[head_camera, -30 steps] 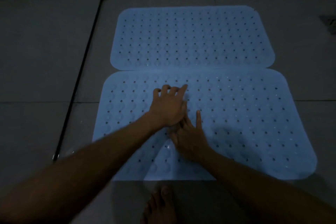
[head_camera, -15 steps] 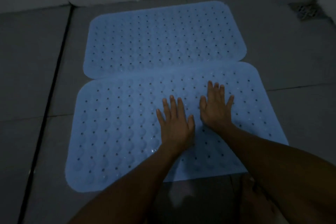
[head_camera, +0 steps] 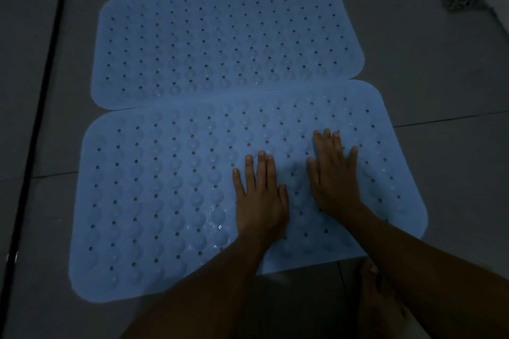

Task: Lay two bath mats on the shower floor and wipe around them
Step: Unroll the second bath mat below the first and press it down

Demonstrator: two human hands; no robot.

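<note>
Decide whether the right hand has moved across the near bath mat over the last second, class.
Yes. The right hand, earlier tucked beside the left hand near the middle of the near mat, now presses flat further right, towards that mat's right edge.

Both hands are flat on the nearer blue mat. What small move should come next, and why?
Probably slide both palms left, pressing down. The left hand and right hand lie flat on the right half of the near mat; its left half is not yet pressed.
</note>
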